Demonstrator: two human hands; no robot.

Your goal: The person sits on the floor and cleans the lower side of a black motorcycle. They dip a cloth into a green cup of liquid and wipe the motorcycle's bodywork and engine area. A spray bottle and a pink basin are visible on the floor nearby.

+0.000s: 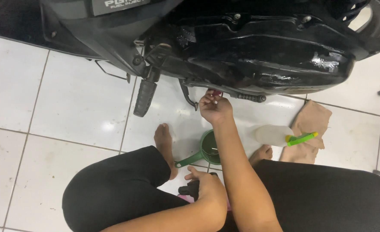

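The person squats barefoot on a white tiled floor beside a black scooter. The right hand reaches up under the scooter's engine case, its fingers pinched together on a small red tool held against the underside, near the side stand. The left hand rests low between the knees, fingers curled over a dark object that is too hidden to identify; whether they grip it cannot be told. Between the feet stands a green dipper with its handle pointing left. To the right a clear spray bottle with a green nozzle lies beside a brown cloth.
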